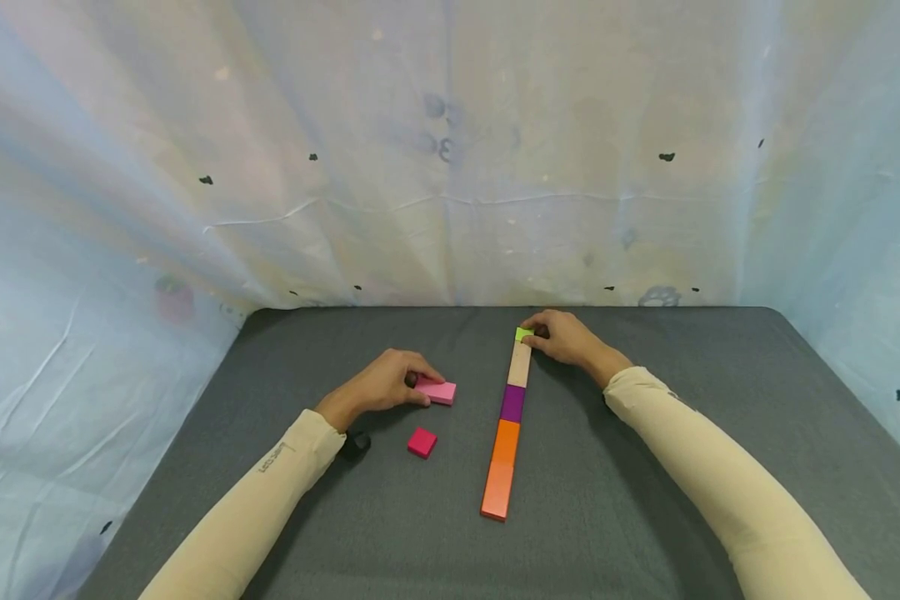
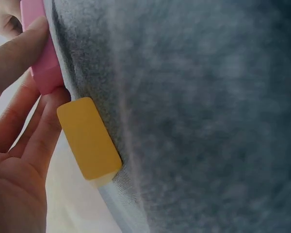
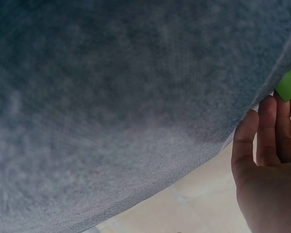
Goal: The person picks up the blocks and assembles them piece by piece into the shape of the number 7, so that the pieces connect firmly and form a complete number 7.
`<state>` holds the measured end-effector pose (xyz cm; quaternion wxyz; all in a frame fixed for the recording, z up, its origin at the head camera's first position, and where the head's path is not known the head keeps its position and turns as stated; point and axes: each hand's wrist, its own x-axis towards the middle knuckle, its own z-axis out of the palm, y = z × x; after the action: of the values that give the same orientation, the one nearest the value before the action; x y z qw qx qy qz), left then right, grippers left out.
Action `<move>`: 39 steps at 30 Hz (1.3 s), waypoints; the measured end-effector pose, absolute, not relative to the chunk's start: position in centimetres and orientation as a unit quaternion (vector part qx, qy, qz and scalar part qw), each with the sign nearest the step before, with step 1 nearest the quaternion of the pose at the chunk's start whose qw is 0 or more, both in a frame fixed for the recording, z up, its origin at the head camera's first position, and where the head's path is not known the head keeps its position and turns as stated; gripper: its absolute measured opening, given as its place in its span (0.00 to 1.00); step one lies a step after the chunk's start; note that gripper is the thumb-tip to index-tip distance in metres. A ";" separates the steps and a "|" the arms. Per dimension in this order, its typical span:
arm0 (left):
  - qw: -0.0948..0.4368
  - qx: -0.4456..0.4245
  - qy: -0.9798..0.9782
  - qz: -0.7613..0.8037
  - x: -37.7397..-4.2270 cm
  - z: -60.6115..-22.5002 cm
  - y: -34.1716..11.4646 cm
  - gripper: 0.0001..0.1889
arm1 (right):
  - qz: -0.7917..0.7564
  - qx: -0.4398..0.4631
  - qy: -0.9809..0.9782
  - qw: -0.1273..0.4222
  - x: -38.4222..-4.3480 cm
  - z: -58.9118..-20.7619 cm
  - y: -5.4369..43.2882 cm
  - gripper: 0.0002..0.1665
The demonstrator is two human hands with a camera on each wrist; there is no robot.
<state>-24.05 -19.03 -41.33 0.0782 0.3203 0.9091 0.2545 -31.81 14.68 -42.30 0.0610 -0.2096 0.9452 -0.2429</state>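
Right hand (image 1: 562, 336) seemingly aligns pinched green block (image 1: 522, 333) near worktop's (image 1: 390, 327) far edge; left hand (image 1: 385, 380) grips pink block (image 1: 442, 392), likely needing placement

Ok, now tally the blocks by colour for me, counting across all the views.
Green block: 1
Beige block: 1
Purple block: 1
Orange blocks, two shades end to end: 2
Pink block: 1
Red block: 1
Yellow block, seen only in the left wrist view: 1
Total: 8
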 end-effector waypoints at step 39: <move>0.087 0.269 0.925 0.255 -28.4 -39.6 -16.2 0.16 | -0.252 -0.213 0.942 0.062 -31.8 -42.3 14.7 0.20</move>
<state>-28.41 -16.16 -39.63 0.0870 0.2691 0.9247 0.2550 -31.83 14.70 -42.27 0.0615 -0.2132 0.9421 -0.2516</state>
